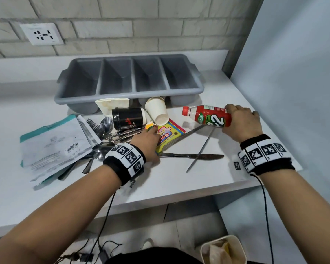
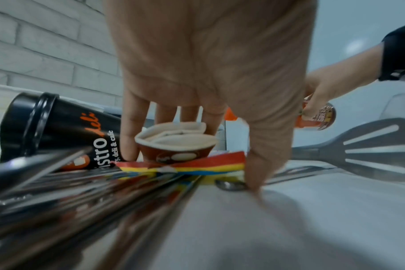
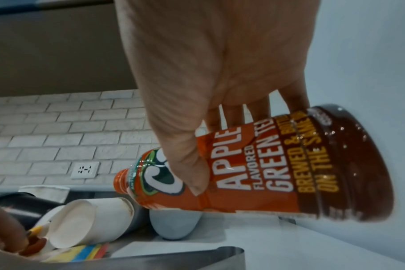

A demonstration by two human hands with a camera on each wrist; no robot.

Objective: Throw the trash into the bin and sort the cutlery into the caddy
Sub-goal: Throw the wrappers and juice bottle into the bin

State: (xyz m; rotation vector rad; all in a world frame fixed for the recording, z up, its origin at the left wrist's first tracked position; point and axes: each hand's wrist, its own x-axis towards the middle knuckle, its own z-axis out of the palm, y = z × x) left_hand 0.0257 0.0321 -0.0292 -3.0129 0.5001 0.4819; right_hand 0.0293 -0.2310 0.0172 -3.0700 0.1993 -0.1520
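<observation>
Plastic tea bottle (image 1: 208,116), red cap and orange-red label, is lifted clear of the tabletop (image 1: 179,180) and tilted, cap end pointing toward the caddy (image 1: 130,80). Right hand (image 1: 240,122) wraps its base half, thumb across the label in the right wrist view; a grip at the heavy end likely suits carrying it to the bin (image 1: 223,250), which stands on the floor below the tabletop edge, well in front of the caddy, with some trash already in it.

Left hand (image 1: 147,141) reaches into the pile just in front of the caddy. Its fingers curl round a small crushed brown paper cup (image 2: 176,144) sitting on a bright striped wrapper (image 1: 170,136); the thumb tip rests down at the tabletop. Judged: second trash item being collected at once.

Caddy: grey, four compartments, all showing bare floors; set against the brick wall so its long side faces the work.

Between caddy and left hand: black coffee cup (image 1: 128,118) on its side, white paper cup (image 1: 157,111) tipped over. Spoons, forks and knives (image 1: 191,156) lie mixed under the trash, so trash goes first.
</observation>
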